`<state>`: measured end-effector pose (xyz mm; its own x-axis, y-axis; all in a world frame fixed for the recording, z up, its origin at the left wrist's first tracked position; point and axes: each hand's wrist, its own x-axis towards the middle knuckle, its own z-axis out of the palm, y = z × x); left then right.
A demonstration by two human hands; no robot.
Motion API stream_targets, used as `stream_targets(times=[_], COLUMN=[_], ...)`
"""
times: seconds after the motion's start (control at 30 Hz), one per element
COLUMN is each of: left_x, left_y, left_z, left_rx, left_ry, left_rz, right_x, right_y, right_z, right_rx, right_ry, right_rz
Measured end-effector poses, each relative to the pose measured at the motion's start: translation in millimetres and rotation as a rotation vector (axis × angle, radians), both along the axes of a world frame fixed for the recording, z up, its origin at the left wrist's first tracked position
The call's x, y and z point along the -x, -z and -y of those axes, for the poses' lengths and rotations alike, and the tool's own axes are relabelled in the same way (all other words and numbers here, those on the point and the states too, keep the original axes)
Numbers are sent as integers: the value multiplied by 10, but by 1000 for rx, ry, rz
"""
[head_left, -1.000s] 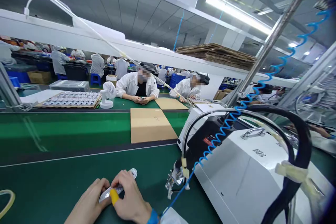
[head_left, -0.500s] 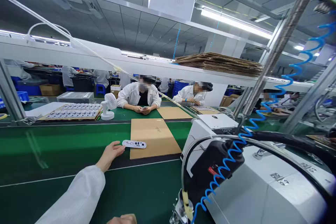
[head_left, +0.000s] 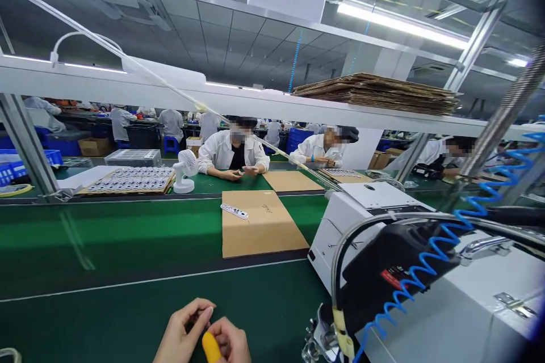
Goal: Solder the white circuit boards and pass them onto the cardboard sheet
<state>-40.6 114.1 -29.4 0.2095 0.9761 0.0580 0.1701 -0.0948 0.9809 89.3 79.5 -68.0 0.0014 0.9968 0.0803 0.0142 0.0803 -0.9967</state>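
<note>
Low in the head view, my left hand [head_left: 186,330] is closed in a pinch, thumb and forefinger together. Anything between those fingertips is too small to make out. My right hand [head_left: 232,339] is beside it, almost touching, with its fingers bent together. A smooth yellow rounded piece [head_left: 210,347] shows at the right thumb; I cannot tell whether it is a finger cover or something held. Farther off, a white rounded strip with dark markings [head_left: 234,211] lies slantwise on a cardboard sheet [head_left: 264,238], apart from both hands.
A white machine [head_left: 361,227] with hoses and a blue coiled air line [head_left: 415,283] stands at right. Beyond the green belt [head_left: 149,232], two people in white coats sit near a small fan [head_left: 184,171] and a sheet of printed pieces [head_left: 131,180]. A shelf bar crosses above.
My left hand has let go of the white strip, which now lies farther back on the cardboard, and has drawn back to my right hand. My right hand has come further into view.
</note>
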Motion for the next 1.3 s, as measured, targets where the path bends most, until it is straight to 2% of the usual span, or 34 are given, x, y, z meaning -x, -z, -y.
stream_targets(times=[0.23,0.57,0.73,1.07,1.3], left_x=[-93,-85,-65,-67,-43], left_y=[-184,-212,-214,-203,-159], left_z=[139,174,175,201,160], left_rx=[75,400,437,443,561], left_ry=[98,201,259,285,445], left_rz=[161,583,689,689,737], right_x=[-98,-159,-198,-214,-242], right_y=[-182,-434,-432,-398,-321], right_z=[-46,-24,-23,-46,-129], right_rx=[52,90,113,141,172], right_ry=[49,-6,-40,-91,-217], right_rz=[-191,-330,-366,-397,-427])
